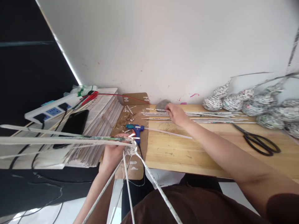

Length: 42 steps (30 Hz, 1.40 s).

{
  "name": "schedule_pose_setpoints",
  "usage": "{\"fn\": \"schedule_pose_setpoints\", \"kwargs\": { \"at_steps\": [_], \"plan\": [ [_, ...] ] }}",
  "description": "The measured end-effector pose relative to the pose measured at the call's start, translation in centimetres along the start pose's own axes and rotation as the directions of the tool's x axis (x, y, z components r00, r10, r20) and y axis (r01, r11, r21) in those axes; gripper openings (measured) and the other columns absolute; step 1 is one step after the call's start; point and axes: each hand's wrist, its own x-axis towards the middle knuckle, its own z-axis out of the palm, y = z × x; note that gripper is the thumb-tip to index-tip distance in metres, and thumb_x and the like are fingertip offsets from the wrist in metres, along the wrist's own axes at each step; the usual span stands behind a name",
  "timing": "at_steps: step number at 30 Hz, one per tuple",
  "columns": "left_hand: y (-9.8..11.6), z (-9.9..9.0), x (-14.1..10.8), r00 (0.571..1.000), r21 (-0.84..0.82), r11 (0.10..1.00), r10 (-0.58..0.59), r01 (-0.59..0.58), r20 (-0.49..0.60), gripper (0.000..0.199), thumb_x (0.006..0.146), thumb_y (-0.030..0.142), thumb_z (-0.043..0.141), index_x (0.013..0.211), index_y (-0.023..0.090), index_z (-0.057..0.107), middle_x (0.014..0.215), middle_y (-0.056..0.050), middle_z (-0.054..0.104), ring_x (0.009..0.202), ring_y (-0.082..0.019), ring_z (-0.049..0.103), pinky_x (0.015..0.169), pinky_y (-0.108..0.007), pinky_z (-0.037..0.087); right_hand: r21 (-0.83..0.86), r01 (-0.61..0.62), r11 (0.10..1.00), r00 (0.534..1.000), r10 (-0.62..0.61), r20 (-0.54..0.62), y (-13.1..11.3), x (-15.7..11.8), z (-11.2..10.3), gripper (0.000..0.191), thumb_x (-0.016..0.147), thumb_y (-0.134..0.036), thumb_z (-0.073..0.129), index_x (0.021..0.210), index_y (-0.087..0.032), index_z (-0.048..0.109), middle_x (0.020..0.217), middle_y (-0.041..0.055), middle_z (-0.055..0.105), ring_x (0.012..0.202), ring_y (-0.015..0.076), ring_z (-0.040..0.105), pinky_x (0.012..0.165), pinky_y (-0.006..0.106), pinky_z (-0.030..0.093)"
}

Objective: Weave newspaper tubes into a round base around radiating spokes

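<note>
My left hand (115,152) is closed on a small woven paper piece (130,148) over the cardboard, with long paper strips fanning out from it to the left and toward me. At the back of the table, my right hand (174,113) pinches a thin paper stick (156,109) above a row of similar paper sticks (210,114). A blue glue gun (137,130) lies just beyond the woven piece, beside a pale glue stick (169,133). Behind my right hand sits a grey round object (161,105), partly covered.
Black scissors (259,141) lie on the wooden table (205,155) at the right. Several woven paper shapes (233,101) stand at the back right. On the left are stacked papers (106,109), a power strip (52,110), a black phone (74,124) and cables.
</note>
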Motion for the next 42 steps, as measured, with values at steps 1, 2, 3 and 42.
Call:
{"fn": "schedule_pose_setpoints", "kwargs": {
  "at_steps": [1,2,3,42],
  "plan": [
    [0.3,0.0,0.2,1.0,-0.001,1.0,0.014,-0.014,-0.007,0.022,0.075,0.033,0.072,0.088,0.015,0.071,0.084,-0.006,0.073,0.078,-0.02,0.068,0.07,-0.028,0.053,0.058,0.08,0.995,0.995,-0.076,-0.06,-0.7,-0.1,-0.7,0.022,0.096,-0.019,0.042,0.104,-0.012,0.061,0.092,0.0118,0.068,0.081,0.0204,0.059,0.072,0.03,0.042],
    [0.7,0.0,0.3,1.0,-0.015,1.0,0.015,-0.015,-0.002,0.022,0.075,0.033,0.072,0.088,0.015,0.07,0.083,-0.005,0.073,0.077,-0.02,0.068,0.069,-0.028,0.053,0.094,0.165,0.982,0.982,-0.154,-0.111,-1.5,-0.3,-1.5,0.022,0.096,-0.02,0.042,0.103,-0.013,0.062,0.092,0.0108,0.069,0.081,0.0195,0.06,0.072,0.03,0.043],
    [1.0,0.0,0.4,1.0,-0.037,0.999,0.016,-0.016,-0.009,0.022,0.076,0.033,0.072,0.089,0.015,0.07,0.081,-0.005,0.072,0.075,-0.02,0.068,0.068,-0.028,0.053,0.109,0.249,0.962,0.961,-0.232,-0.151,-2.4,-0.5,-2.3,0.022,0.096,-0.02,0.043,0.103,-0.014,0.063,0.092,0.0102,0.069,0.082,0.0188,0.061,0.073,0.03,0.044],
    [5.0,1.0,-0.7,0.99,0.04,0.997,0.066,-0.062,-0.125,0.014,0.075,0.028,0.07,0.081,0.016,0.07,0.084,-0.006,0.074,0.078,-0.02,0.069,0.072,-0.029,0.055,-0.259,0.534,0.805,0.776,-0.588,-0.227,-8.6,-5.6,-9.2,0.023,0.089,-0.014,0.058,0.101,-0.024,0.074,0.091,0.0047,0.072,0.079,0.0173,0.056,0.068,0.031,0.043]
  ]
}}
